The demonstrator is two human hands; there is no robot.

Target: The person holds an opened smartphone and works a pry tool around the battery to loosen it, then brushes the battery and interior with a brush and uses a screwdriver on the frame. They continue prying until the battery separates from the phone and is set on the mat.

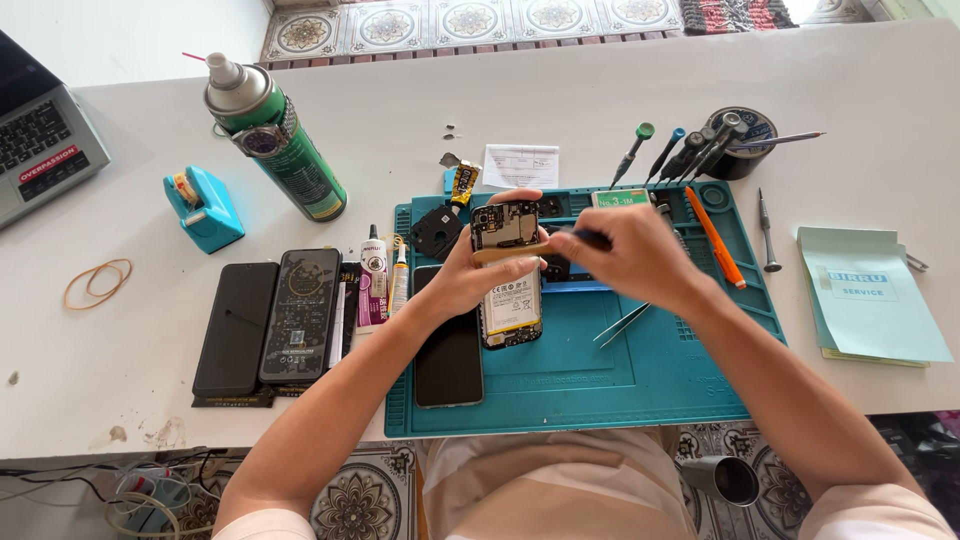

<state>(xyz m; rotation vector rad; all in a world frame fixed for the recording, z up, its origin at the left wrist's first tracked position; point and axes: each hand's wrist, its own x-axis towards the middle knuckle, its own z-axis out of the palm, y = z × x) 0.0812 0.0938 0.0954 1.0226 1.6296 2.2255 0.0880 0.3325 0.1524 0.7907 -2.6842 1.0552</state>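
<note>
My left hand [478, 272] grips an opened phone [508, 275] with its back cover off, circuit board and battery showing, held tilted over the teal work mat [640, 380]. My right hand [632, 255] pinches a thin dark tool [588, 238] whose tip points at the phone's upper right edge. A black phone [449, 350] lies face down on the mat under my left wrist. Metal tweezers [620, 325] rest on the mat below my right hand.
Two dark screen panels [270, 315] and glue tubes [375, 285] lie left of the mat. A green spray can [275, 140], blue tape dispenser [203, 208], laptop [40, 150], screwdrivers [690, 150], an orange tool [715, 250] and a green notepad [870, 300] surround it.
</note>
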